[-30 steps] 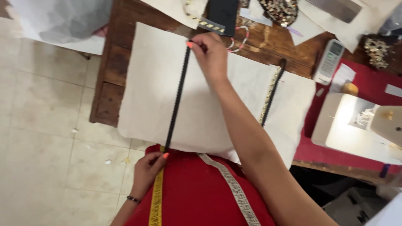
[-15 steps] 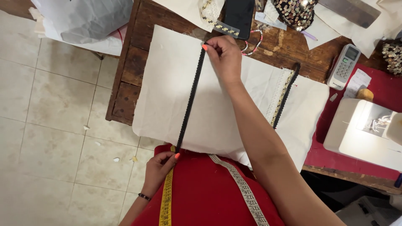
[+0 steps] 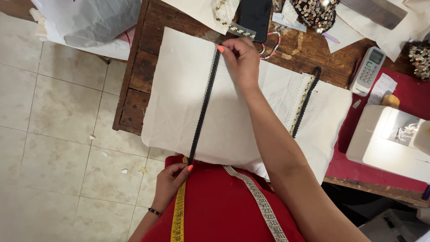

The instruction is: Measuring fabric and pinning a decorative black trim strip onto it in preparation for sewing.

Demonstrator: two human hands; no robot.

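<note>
Black scalloped lace trim (image 3: 204,105) runs taut, near to far, across the cream cotton cloth (image 3: 179,98) on the dark wooden table (image 3: 134,85). I see my right hand (image 3: 242,62) pinching its far end, my left hand (image 3: 172,179) pinching the near end beside the yellow tape measure (image 3: 179,215).

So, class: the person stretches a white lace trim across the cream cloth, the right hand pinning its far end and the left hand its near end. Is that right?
Not quite. The lace trim is black, not white, as the head view shows. The rest holds: it runs across the cream cloth, the right hand pinning its far end and the left hand its near end.
</note>
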